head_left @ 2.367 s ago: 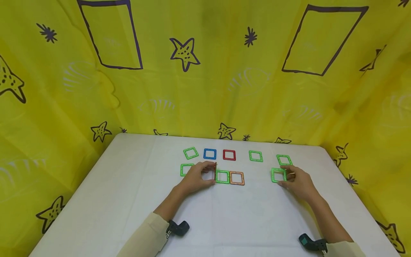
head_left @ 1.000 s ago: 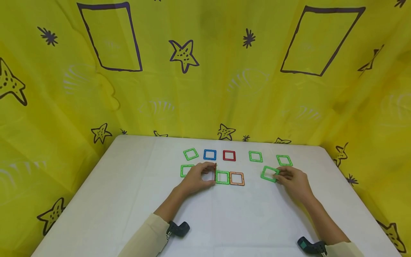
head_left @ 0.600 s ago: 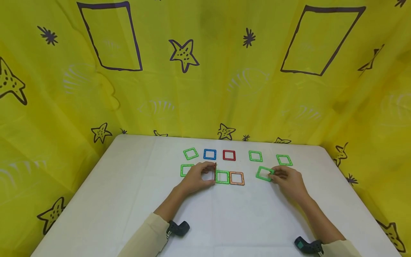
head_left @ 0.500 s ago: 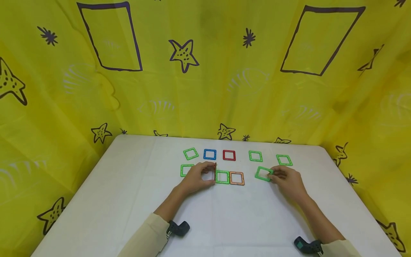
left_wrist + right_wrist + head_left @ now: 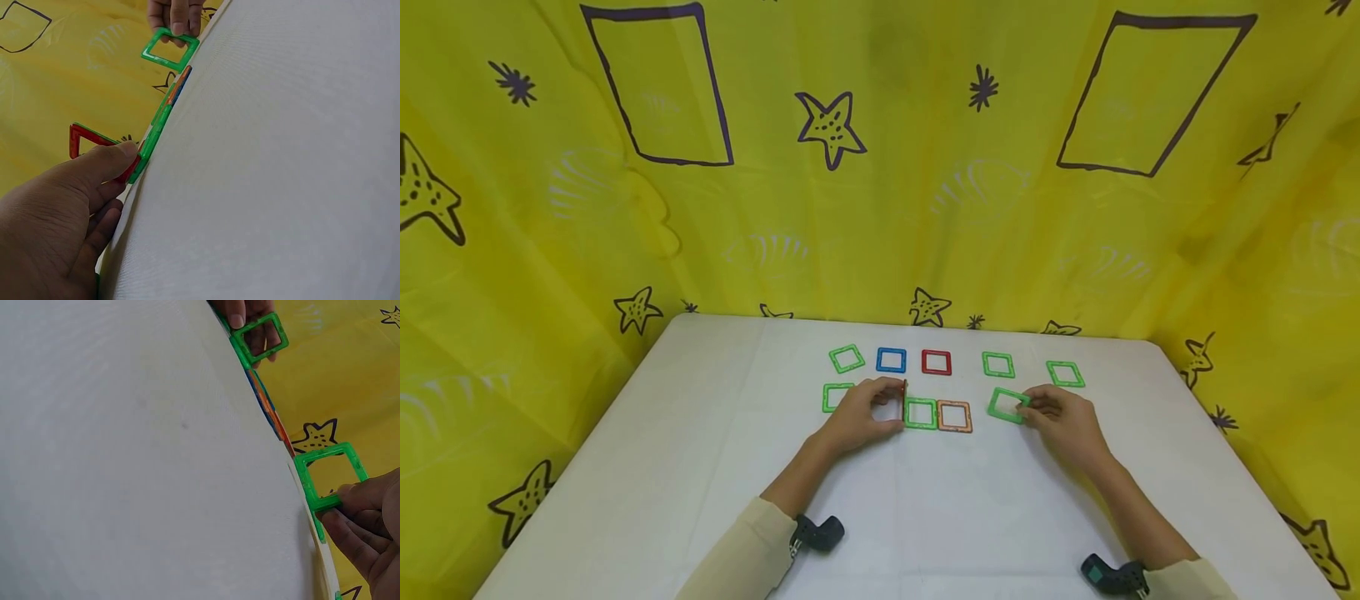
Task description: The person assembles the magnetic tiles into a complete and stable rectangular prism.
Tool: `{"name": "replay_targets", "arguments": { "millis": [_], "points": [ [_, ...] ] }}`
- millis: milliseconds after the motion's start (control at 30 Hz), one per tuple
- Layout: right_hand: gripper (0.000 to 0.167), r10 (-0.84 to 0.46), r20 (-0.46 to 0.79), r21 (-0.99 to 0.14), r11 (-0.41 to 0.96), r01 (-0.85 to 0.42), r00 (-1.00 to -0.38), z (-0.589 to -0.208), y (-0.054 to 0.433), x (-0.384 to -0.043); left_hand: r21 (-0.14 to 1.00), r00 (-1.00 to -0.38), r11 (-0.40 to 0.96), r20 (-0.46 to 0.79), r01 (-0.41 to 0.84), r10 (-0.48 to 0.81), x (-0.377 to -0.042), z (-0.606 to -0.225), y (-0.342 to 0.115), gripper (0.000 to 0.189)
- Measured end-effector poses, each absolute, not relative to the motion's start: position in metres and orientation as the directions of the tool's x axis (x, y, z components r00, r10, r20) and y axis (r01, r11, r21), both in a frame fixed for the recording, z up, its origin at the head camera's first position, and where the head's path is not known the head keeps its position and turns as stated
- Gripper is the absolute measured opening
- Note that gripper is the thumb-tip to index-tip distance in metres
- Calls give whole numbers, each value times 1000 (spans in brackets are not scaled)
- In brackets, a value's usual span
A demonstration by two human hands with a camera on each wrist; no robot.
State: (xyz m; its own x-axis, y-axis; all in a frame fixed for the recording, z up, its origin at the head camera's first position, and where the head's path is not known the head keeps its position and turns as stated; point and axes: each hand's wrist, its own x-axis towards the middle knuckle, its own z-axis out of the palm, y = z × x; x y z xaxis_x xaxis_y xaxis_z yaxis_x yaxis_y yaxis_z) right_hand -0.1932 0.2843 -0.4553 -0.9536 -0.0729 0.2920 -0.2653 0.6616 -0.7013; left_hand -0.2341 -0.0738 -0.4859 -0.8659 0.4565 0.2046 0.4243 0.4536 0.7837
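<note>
My left hand pinches a square magnetic tile, standing on edge; it looks red in the left wrist view and green in the right wrist view. Its base meets the left side of a flat green tile, which lies edge to edge with an orange tile. Between thumb and fingers, my right hand pinches another green square tile by its edge. That tile is tilted and held apart from the orange one, to its right.
Along the back of the white table lie a green tile, a blue tile, a red tile and two more green ones. One green tile is partly hidden behind my left hand. A yellow curtain hangs behind.
My right hand has carried its green tile leftward, towards the orange tile, and the tile has turned and tilted. The left hand and its upright tile have stayed put.
</note>
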Motion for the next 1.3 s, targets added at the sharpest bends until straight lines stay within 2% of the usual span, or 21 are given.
{"name": "replay_targets", "arguments": {
  "millis": [1300],
  "points": [
    [18, -173, 340, -716, 589, -374, -924, -454, 247, -194, 788, -868, 451, 202, 419, 453, -234, -485, -74, 63]
  ]
}}
